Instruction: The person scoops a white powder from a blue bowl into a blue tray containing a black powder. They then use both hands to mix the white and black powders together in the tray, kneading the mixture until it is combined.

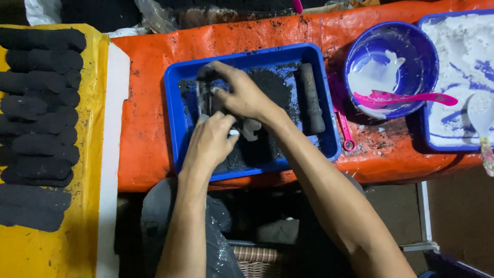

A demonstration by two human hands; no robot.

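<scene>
I see both hands over the blue tray [177, 128] on the orange-covered worktop [144, 103]. Left hand [210, 144] has its grip curled round a small whitish piece, fingers closed. Right hand [242, 92] reaches across w/ fingers pinched on a grey metal mould [203, 95] standing in black powder. A dark cylinder [312, 98] lies at the tray's right side. Approx. 9 black rolls [41, 128] sit on yellow sheet, far left. Blue bowl [411, 46] w/ pink spoon [406, 98] well apart, right.

Left hand [212, 140] and right hand [242, 92] together in blue tray [177, 123] of black powder [270, 85], dark roll [312, 98] alongside
</scene>
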